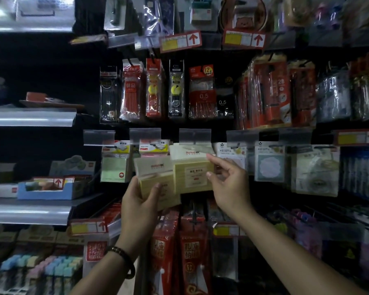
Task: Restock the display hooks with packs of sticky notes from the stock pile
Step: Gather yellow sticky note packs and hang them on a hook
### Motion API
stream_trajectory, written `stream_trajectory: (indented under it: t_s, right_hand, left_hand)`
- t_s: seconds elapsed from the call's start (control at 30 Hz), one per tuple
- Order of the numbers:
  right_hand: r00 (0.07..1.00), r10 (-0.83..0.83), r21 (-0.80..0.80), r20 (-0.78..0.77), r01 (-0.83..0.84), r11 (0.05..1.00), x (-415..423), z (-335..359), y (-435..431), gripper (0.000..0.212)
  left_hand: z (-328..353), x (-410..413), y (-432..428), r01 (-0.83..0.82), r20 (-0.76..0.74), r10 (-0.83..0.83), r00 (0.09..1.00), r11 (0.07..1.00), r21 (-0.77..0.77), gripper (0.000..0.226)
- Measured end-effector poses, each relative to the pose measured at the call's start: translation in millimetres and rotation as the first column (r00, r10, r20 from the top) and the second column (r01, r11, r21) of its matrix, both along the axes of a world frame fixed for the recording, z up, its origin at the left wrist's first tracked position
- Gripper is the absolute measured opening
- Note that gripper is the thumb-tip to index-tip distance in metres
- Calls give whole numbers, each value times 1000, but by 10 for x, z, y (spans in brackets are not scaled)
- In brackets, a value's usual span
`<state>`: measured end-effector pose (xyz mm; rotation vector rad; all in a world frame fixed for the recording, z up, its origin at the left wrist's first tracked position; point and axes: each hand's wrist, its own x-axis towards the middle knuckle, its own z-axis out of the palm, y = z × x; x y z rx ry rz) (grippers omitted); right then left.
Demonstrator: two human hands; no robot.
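Head view: left hand grips a yellow pack while right fingertips pinch the hanging pack, which could slip off its hook if jostled.

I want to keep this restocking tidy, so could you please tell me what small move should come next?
Probably lift the pale yellow sticky-note pack in the left hand toward the hook under the clear plastic label holder, where the right hand already steadies a matching hanging pack.

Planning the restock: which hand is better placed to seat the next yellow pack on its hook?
Probably the right hand: its fingers touch the hanging yellow pack under the hook. The left hand grips a spare pack lower down.
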<state>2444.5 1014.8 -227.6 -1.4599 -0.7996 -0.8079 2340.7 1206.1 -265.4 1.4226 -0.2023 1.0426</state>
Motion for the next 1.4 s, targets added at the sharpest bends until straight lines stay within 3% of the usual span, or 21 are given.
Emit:
stream_trajectory:
  t_s: [0.2,0.97,1.2,1.4]
  right_hand:
    - [974,-157,81,163,146,986,37,63,100,52]
    - [952,-268,-112,147,285,952,83,190,173,49]
    - [957,-260,-84,127,272,959,72,153,114,51]
    - [938,-333,-197,98,346,917,102,197,147,52]
  left_hand:
    - [-13,6,128,-136,49,135,990,990,36,26]
    - [39,-61,162,-73,-6,74,997,995,69,28]
    - [64,-85,173,-55,-2,55,998,997,59,28]
    - [43,-64,187,-42,-10,43,999,997,67,27]
